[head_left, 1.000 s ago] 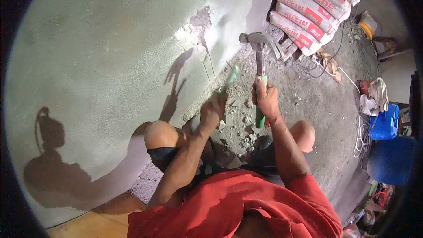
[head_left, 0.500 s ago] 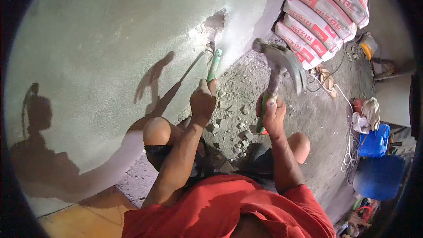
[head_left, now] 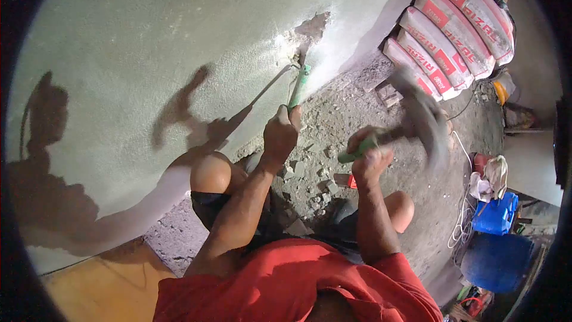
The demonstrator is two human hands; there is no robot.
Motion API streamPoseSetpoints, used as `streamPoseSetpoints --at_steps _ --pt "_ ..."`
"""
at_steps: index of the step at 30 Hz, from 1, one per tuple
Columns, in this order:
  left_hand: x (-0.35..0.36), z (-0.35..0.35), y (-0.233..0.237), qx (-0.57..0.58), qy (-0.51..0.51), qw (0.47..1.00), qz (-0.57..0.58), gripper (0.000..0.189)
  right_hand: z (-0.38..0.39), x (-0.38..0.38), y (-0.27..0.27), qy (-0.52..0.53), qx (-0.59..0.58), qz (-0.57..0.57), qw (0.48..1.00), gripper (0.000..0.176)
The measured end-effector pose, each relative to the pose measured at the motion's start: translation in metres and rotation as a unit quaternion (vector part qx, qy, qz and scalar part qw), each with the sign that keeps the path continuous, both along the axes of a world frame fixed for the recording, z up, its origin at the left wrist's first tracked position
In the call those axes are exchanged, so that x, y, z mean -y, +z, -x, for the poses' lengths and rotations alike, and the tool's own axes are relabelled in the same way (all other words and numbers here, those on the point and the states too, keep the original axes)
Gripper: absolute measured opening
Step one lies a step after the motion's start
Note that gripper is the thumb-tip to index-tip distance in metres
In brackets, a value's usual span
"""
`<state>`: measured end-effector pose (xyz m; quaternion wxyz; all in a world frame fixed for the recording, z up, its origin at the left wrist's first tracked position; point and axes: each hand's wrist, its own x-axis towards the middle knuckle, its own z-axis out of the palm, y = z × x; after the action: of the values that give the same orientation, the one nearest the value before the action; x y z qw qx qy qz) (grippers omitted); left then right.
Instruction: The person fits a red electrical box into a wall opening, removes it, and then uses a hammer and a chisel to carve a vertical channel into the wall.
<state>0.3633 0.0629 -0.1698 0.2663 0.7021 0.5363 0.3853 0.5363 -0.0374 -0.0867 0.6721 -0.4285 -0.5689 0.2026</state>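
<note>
My left hand [head_left: 280, 140] is wrapped round a green-handled tool [head_left: 302, 83], which points up toward a broken hole [head_left: 312, 27] in the plastered wall. Its far end is near the hole's lower edge; its tip is hard to make out. My right hand [head_left: 370, 156] grips the green handle of a claw hammer [head_left: 422, 120], to the right of the other tool and apart from it. The hammer head is blurred and tilted to the right. Below both hands, broken rubble [head_left: 319, 185] lies on the floor between my knees.
Stacked cement bags [head_left: 456, 30] stand at the upper right by the wall [head_left: 119, 24]. A small red object [head_left: 352, 181] lies among the rubble. A white cord [head_left: 462, 214], a blue container [head_left: 496, 211] and a darker blue one [head_left: 499, 262] are at the right. A yellowish board [head_left: 107, 286] lies lower left.
The hammer has swung right and tilted away from the green-handled tool, with my right hand turned. The view has shifted a little. My left hand keeps its hold.
</note>
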Motion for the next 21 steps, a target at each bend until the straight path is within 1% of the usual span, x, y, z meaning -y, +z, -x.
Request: streamPoseSetpoints --at_steps 1,2,3,4,5,6,8,9,10,11,12,13,14,15,16,17,18,19,20,21 --pt "0.004 -0.001 0.011 -0.008 0.017 1.000 -0.017 0.032 0.015 -0.004 -0.001 0.028 -0.126 -0.042 0.991 0.046" --pt "0.004 0.000 0.020 -0.008 0.019 1.000 -0.018 0.032 0.018 -0.013 -0.025 0.028 -0.180 -0.052 0.982 0.040" --pt "0.007 0.000 0.027 -0.015 0.025 0.999 0.027 0.029 0.007 -0.019 -0.080 -0.032 -0.013 0.085 0.996 0.038" --pt "0.008 -0.001 0.031 -0.019 0.031 0.997 0.069 0.027 -0.007 -0.025 -0.118 -0.091 0.158 0.215 0.960 0.036" --pt "0.003 0.005 0.015 -0.145 -0.037 0.968 -0.201 0.029 0.007 -0.037 -0.083 -0.070 0.114 0.311 0.941 0.048" --pt "0.012 0.005 0.013 -0.146 -0.043 0.968 -0.199 0.029 0.002 -0.033 -0.075 -0.079 0.126 0.335 0.931 0.045" --pt "0.002 -0.001 0.012 -0.073 0.022 0.997 -0.008 0.031 -0.006 -0.039 -0.062 -0.144 0.174 0.342 0.912 0.044" --pt "0.010 0.001 0.053 0.020 -0.005 0.990 0.139 0.033 -0.011 -0.022 -0.057 -0.124 0.104 0.348 0.923 0.045" --pt "0.003 -0.001 0.043 0.024 -0.005 0.991 0.132 0.033 -0.016 -0.028 -0.037 -0.106 0.036 0.329 0.938 0.045" --pt "-0.003 -0.002 0.023 0.013 0.001 0.999 0.035 0.034 -0.003 -0.018 0.010 -0.065 -0.054 0.234 0.968 0.037" --pt "0.000 -0.002 0.009 0.000 0.006 0.999 -0.054 0.036 -0.004 -0.009 0.034 -0.065 -0.056 0.238 0.967 0.037" --pt "0.003 -0.005 0.028 0.088 0.027 0.992 0.084 0.037 -0.009 -0.006 0.053 -0.036 -0.053 0.120 0.991 0.032" --pt "0.002 -0.005 0.028 0.087 0.026 0.992 0.084 0.037 -0.012 -0.005 0.061 -0.006 -0.049 0.002 0.999 0.028" --pt "0.002 -0.005 0.027 0.077 0.028 0.992 0.093 0.037 -0.007 -0.009 0.055 -0.007 -0.049 0.002 0.999 0.028" --pt "0.003 -0.004 0.026 0.068 0.030 0.992 0.104 0.037 0.003 -0.015 0.040 0.002 -0.058 -0.004 0.998 0.028" --pt "0.002 -0.002 0.025 0.082 0.010 0.993 0.089 0.038 0.007 -0.018 0.015 0.011 -0.066 -0.008 0.998 0.031" --pt "-0.003 0.000 0.021 0.083 0.010 0.992 0.089 0.038 -0.024 -0.047 -0.059 -0.144 0.340 -0.107 0.923 0.037" --pt "-0.008 0.002 0.012 -0.026 -0.012 0.999 -0.039 0.039 -0.016 -0.051 -0.066 -0.133 0.284 0.075 0.946 0.039" --pt "-0.005 0.003 0.006 -0.136 -0.039 0.976 -0.165 0.040 -0.007 -0.047 -0.069 -0.121 0.215 0.258 0.934 0.042" --pt "0.006 -0.004 0.036 0.061 0.010 0.992 0.113 0.042 -0.009 -0.049 -0.059 -0.130 0.212 0.251 0.936 0.042"
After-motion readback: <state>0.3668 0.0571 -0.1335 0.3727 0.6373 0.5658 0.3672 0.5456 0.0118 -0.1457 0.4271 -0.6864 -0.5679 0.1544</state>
